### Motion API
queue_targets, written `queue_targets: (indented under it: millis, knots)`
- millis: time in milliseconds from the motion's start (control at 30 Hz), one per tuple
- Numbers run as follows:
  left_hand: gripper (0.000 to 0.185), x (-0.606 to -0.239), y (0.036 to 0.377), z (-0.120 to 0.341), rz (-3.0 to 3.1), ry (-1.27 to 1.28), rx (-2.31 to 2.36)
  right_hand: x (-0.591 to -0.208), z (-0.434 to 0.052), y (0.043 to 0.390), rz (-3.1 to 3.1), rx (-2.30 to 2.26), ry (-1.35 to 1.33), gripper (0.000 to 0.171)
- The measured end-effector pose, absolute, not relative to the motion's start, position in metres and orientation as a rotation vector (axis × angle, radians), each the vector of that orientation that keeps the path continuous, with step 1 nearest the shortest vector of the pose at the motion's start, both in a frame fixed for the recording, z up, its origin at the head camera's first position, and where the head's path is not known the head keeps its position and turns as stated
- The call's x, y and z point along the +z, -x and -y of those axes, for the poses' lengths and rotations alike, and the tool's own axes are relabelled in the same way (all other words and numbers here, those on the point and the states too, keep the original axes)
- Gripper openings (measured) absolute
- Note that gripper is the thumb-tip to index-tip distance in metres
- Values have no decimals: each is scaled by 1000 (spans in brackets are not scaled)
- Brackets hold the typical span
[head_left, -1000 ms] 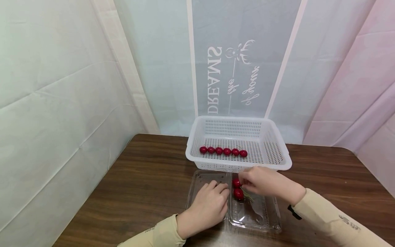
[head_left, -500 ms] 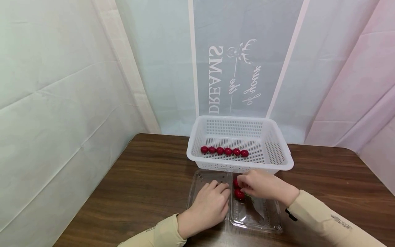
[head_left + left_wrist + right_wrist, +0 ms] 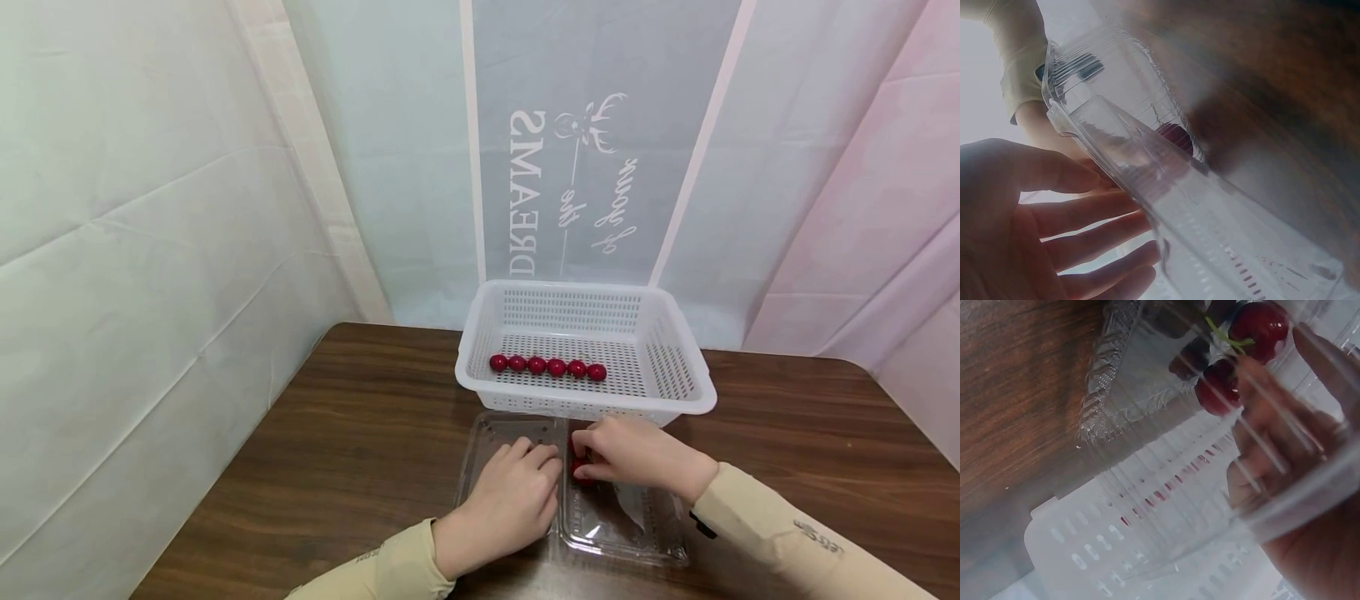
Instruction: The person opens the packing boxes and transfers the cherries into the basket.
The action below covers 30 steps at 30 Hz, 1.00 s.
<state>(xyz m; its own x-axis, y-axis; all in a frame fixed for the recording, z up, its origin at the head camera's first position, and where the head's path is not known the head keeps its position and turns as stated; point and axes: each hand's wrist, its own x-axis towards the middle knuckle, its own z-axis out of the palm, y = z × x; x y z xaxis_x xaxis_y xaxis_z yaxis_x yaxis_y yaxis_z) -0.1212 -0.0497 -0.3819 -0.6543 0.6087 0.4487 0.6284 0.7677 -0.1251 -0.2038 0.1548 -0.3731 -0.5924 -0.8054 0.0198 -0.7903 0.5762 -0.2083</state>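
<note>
A clear plastic clamshell box [image 3: 630, 542] lies open on the table, its two halves side by side. My left hand [image 3: 506, 498] rests over the left half, fingers extended and touching the clear plastic edge [image 3: 1119, 172] in the left wrist view. My right hand [image 3: 633, 450] reaches into the right half. Two dark red cherries sit there, largely covered by its fingers in the head view. From the right wrist, one cherry [image 3: 1262, 331] with a green stem shows between thumb and fingertips; the other cherry [image 3: 1217, 389] is beside the fingers.
Behind the clamshell stands a white perforated basket [image 3: 675, 358]. A row of several cherries [image 3: 556, 367] lies on its floor. The brown wooden table [image 3: 360, 450] reaches back to a printed curtain [image 3: 420, 208].
My right hand has shifted slightly left and lower over the two cherries, so its thumb and fingers now hide more of them. The left hand stays put.
</note>
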Motion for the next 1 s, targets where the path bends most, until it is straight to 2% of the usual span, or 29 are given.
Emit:
queue_targets:
  millis: [267, 633, 1000]
  knots:
    - [18, -381, 121, 50, 2505, 933, -51, -376, -154, 203, -2724, -272, 1419, 22]
    - [18, -382, 121, 49, 2495, 924, -61, -373, -155, 198, -2660, -321, 1462, 13]
    - [17, -384, 121, 49, 2511, 916, -52, -372, -157, 194, -2687, -301, 1446, 19]
